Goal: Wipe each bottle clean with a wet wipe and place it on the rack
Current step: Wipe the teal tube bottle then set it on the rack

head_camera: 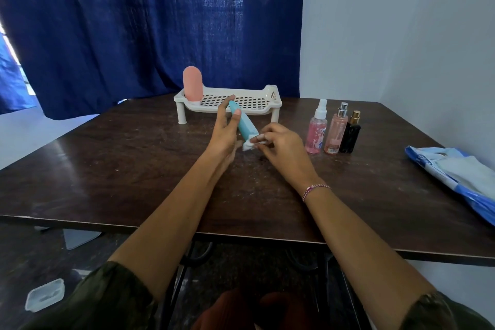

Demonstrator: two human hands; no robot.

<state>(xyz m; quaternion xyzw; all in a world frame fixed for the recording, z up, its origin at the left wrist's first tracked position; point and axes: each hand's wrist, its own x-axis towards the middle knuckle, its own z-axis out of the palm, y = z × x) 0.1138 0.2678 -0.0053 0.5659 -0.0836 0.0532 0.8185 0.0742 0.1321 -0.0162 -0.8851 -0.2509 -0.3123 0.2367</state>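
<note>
My left hand (225, 128) holds a teal tube-shaped bottle (244, 123) tilted above the table, thumb and fingers pinching its upper part. At the tube's lower end my right hand (281, 142) pinches a crumpled white wet wipe (249, 145) against it. Behind my hands stands the white perforated rack (270, 100), with a pink rounded bottle (192, 83) upright in its left corner. Right of my right hand stand a pink spray bottle (316, 130), a pale pink perfume bottle (336, 131) and a black bottle with a gold cap (350, 135).
A blue and white wet wipe pack (460, 177) lies at the right edge of the dark wooden table (120, 169). A blue curtain (147, 21) hangs behind. A clear plastic lid (45, 295) lies on the floor at lower left.
</note>
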